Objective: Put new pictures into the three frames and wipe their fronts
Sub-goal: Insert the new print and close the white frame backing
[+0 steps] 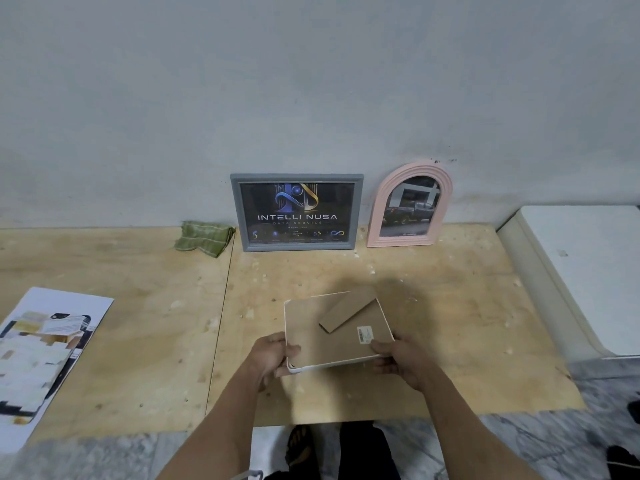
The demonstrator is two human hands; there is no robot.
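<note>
We work over a plywood tabletop [138, 341] set against a pale wall [311, 81]. Leaning on that wall stand the grey frame [297, 212] with its dark logo print and, just beside it, the arched pink frame [409, 206] showing a truck. In front we hold the white frame [332, 330] face down, brown backing and folded stand upward: our left hand [273, 356] grips its near left corner, our right hand [398, 355] pinches the near right edge. Tilted like this, it could slip or shed its backing. The green cloth [204, 238] waits near the grey frame.
</note>
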